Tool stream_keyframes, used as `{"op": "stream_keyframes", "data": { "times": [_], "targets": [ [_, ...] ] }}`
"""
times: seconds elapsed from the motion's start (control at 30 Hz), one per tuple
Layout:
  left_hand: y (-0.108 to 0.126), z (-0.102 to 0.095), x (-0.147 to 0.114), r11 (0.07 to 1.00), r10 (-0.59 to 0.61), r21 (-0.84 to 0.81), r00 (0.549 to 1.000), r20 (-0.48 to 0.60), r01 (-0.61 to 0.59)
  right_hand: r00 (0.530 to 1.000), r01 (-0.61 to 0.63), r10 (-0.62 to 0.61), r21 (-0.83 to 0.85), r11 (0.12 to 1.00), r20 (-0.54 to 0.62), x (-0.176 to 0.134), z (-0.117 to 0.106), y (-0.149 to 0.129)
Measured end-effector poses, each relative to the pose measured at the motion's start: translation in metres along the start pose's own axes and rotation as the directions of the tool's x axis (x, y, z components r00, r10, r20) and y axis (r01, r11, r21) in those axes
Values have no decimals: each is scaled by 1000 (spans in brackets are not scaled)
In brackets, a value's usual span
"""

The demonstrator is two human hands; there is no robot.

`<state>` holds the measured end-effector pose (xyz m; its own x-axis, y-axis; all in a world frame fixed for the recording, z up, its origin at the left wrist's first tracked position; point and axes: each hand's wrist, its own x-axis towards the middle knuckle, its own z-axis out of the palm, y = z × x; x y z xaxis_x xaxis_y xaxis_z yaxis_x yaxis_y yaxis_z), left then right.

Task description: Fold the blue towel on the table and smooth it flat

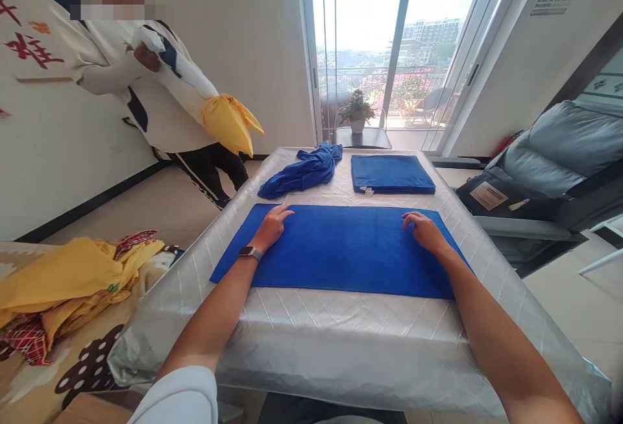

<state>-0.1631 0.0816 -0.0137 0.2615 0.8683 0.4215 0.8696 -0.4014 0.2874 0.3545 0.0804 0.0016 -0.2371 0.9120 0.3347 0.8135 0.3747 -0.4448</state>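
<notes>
A blue towel (341, 249) lies spread as a wide, smooth rectangle on the silver-covered table in front of me. Over its left part is my left hand (272, 226), a watch on the wrist, fingers stretched out near the far edge and holding nothing. On the right side, my right hand (426, 230) hovers at or just above the cloth with its fingers loosely bent and apart, nothing in them; whether it touches is unclear. Behind the towel sit a neat stack of folded blue towels (392, 174) with a white tag and a crumpled blue towel (304, 171).
A silver quilted tablecloth (350, 333) covers the table. At the far left stands another person (126, 80) with white and yellow cloth in hand. Yellow fabric (73, 274) lies heaped at lower left. A grey armchair (535, 158) is at right, a potted plant (357, 112) beyond the table.
</notes>
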Motion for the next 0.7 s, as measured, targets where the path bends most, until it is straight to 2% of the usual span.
{"op": "stream_keyframes", "data": {
  "times": [0.2,0.37,0.47,0.6,0.7],
  "targets": [
    [1,-1,1,1000,2,16,1000,22,-3,1000,-14,14,-8,1000,-20,0,1,3],
    [10,-6,3,997,20,78,1000,10,-20,997,-70,69,-48,996,-27,0,2,6],
    [17,-10,8,998,16,58,995,95,-21,995,-92,90,-44,995,-46,0,3,8],
    [28,-11,20,997,59,22,962,266,-67,991,-123,120,-47,991,-67,1,5,6],
    [47,-6,34,993,110,6,944,310,-118,988,-138,133,-64,988,-76,2,6,3]
  ]
}}
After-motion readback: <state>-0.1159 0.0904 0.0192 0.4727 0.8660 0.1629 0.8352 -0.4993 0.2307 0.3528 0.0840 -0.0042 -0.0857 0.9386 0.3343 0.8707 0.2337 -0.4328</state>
